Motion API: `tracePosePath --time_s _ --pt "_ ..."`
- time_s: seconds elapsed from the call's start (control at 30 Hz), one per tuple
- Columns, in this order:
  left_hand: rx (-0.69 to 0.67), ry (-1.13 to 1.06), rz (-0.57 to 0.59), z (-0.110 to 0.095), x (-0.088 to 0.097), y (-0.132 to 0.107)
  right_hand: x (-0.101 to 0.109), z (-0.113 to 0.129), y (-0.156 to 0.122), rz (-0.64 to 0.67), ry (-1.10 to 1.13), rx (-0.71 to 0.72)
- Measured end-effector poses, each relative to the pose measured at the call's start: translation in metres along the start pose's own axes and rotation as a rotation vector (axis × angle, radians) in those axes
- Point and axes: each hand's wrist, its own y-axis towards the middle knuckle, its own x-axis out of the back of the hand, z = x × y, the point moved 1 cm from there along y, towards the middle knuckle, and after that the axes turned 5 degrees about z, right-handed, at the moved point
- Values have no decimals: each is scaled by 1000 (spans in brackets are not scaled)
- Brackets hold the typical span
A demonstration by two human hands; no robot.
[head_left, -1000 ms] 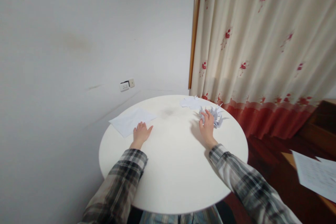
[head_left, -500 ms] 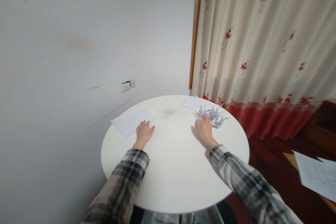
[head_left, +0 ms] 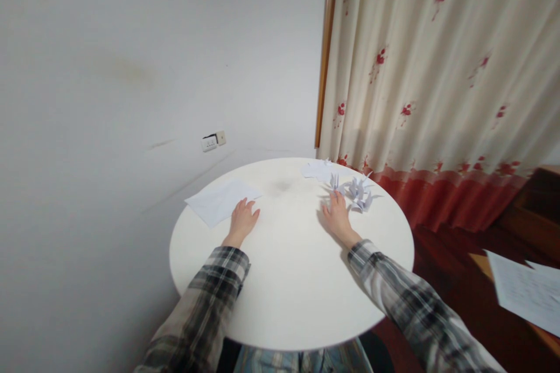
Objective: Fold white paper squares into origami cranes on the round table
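My left hand point(head_left: 244, 221) rests palm down on the white round table point(head_left: 289, 280), fingers spread and holding nothing. Its fingertips lie at the right edge of a white paper sheet point(head_left: 216, 201). Across the table, my right hand point(head_left: 339, 220) is also palm down, with the thumb apart from the other fingers. Its fingertips are at the near side of a white folded paper crane point(head_left: 335, 181) and seem to touch it. More paper cranes point(head_left: 361, 193) sit in a cluster just to the right of that one.
Behind the cranes lie flat white papers point(head_left: 317, 171), with a small folded piece near the table's far edge. A wall socket point(head_left: 209, 143) is at the left, a floral curtain point(head_left: 420, 87) at the right. Written sheets point(head_left: 525, 291) lie at the lower right.
My right hand has shifted slightly left. The crane at its fingertips has also moved a little left, leaving a gap to the cluster. My left hand has barely moved.
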Motion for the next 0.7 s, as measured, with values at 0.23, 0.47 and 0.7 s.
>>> tracePosePath --time_s 0.23,0.47,0.7 --pt "3 -7 1 -1 0 -1 6 4 -1 -20 14 -21" --pt "11 -33 1 1 -1 0 23 12 4 -175 -74 -20" --pt "2 -26 -1 2 -2 0 19 7 3 -127 -96 -90"
